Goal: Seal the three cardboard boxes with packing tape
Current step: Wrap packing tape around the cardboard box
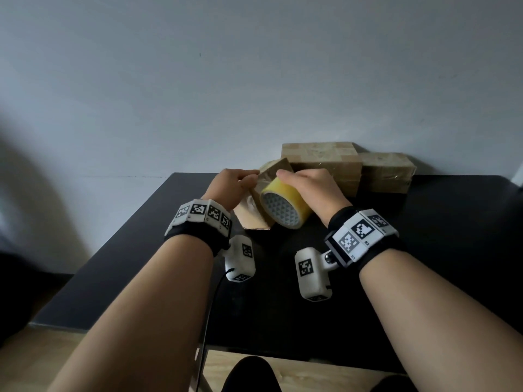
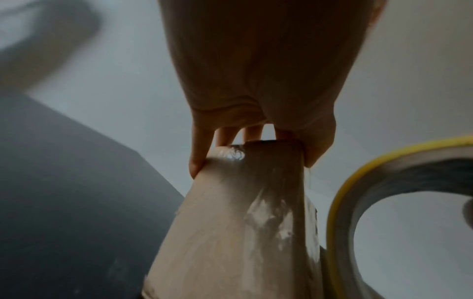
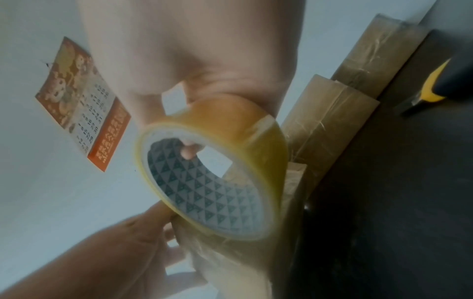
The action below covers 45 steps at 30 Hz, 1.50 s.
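A small cardboard box (image 1: 250,215) stands tilted on the black table (image 1: 424,264), and my left hand (image 1: 230,188) grips its upper end, fingers and thumb curled round the box (image 2: 245,212). Pressed against the box's right side is a yellow tape roll (image 1: 285,206) with a triangle-patterned core, gripped from above by my right hand (image 1: 308,185). In the right wrist view a finger shows through the roll (image 3: 217,168). Two more boxes, wrapped in glossy tape, lie against the wall: a larger box (image 1: 321,162) and a smaller box (image 1: 387,172) to its right.
A yellow and black utility knife (image 3: 432,89) lies on the table to the right of the boxes. A calendar card (image 3: 82,103) hangs on the grey wall. The table's near edge (image 1: 254,355) is close to my body, with wooden floor below.
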Motion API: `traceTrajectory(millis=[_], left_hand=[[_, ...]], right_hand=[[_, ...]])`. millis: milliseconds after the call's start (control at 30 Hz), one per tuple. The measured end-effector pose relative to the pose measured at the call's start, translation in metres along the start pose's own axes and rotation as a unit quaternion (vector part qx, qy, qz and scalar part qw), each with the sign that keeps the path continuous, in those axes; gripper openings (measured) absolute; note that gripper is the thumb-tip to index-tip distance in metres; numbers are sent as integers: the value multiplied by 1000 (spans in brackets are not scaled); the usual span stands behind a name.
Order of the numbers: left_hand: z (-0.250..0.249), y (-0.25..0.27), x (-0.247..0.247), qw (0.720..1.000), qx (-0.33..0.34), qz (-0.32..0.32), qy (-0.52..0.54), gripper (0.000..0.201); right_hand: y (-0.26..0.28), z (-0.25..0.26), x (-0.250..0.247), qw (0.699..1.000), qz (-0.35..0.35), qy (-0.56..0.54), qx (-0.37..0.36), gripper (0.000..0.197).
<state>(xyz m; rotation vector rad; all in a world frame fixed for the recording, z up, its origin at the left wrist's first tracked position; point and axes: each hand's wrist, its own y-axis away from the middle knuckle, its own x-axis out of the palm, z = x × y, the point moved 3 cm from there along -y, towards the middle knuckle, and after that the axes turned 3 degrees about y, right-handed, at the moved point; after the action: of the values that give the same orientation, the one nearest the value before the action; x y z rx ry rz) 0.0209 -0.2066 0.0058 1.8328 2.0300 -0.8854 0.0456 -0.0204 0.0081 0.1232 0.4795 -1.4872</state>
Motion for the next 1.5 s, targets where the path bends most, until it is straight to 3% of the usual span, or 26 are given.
traceTrajectory(millis=[267,433,600,867,1133,1500], left_hand=[[8,-1,-2,999,-27,-19,39,33],[13,0,-4,998,-38,-31,37,36],[11,1,-1,998,-31,-40,34,36],[14,-2,-5,998,-37,-51,32,36],[27,-7,-12,995,-67,-57,57,31],[36,-7,-19,980,-149,-33,130,33]], right_hand=[[-9,-3,8,998,19,43,-31,46],[-6,-27,12,987,31,154,23,54],[-13,-37,12,986,12,157,49,53],[-19,-41,19,984,45,149,87,46],[-29,-32,33,980,75,139,118,39],[-42,-19,30,972,88,190,106,35]])
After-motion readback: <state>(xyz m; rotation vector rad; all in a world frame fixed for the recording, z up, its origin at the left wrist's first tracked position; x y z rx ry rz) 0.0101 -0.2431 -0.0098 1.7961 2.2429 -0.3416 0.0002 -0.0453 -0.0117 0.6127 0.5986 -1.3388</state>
